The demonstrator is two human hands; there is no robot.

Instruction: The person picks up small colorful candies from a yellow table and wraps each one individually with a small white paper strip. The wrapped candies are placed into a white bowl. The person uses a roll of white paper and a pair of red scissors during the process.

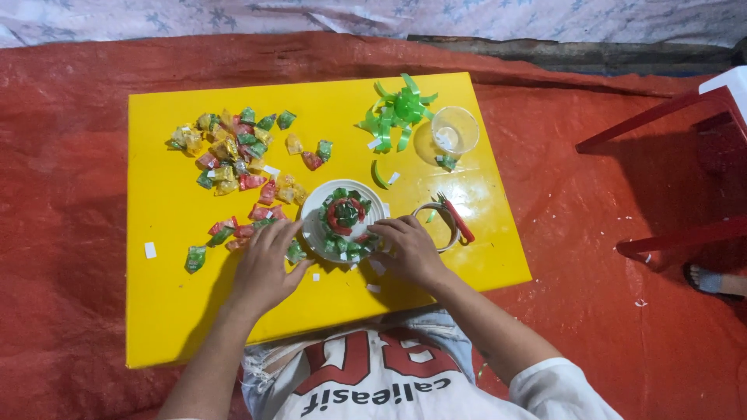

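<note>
My left hand (264,260) lies flat with its fingers spread on the yellow desk (171,311), the fingertips touching the left rim of the white round plate (313,225). My right hand (408,249) rests at the plate's right rim, fingers curled together on its edge; I cannot tell whether they pinch anything. The plate sits near the desk's middle, just in front of me. Being round, it has no long axis; it faces up, with wrapped candies (344,214) ringed in it. Loose candies (233,152) lie scattered to the left. My hands hide the plate's near edge. A tape ring (445,222) with red scissors (457,219) lies just right.
</note>
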